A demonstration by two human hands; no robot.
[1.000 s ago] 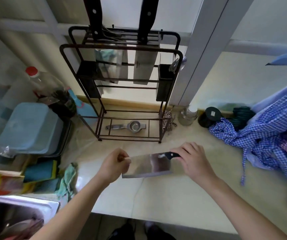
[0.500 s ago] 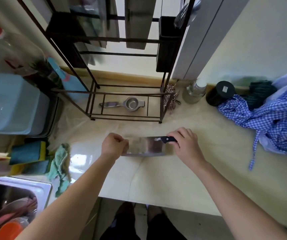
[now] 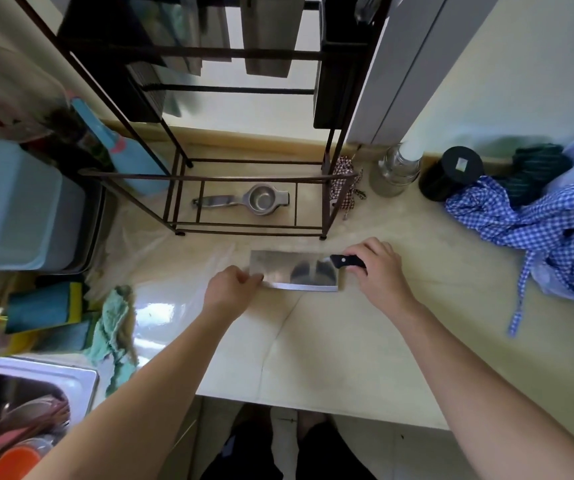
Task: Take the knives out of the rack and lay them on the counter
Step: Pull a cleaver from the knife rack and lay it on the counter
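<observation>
Cleaver flat on the worktop, both your hands on it

Your right hand point(image 3: 379, 268) wraps the black handle; your left hand point(image 3: 233, 285) pinches the cleaver point(image 3: 296, 271) blade's far end, just before the rack point(image 3: 244, 174), two blades hanging inside.

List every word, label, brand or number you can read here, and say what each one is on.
None can be read.
Black jar: a pale square sticker on its lid, print too small and blurred.
Clear bottle: red marks, too blurred to read.
Cleaver, held by the left hand and right hand: no marking legible on the blade.
</observation>
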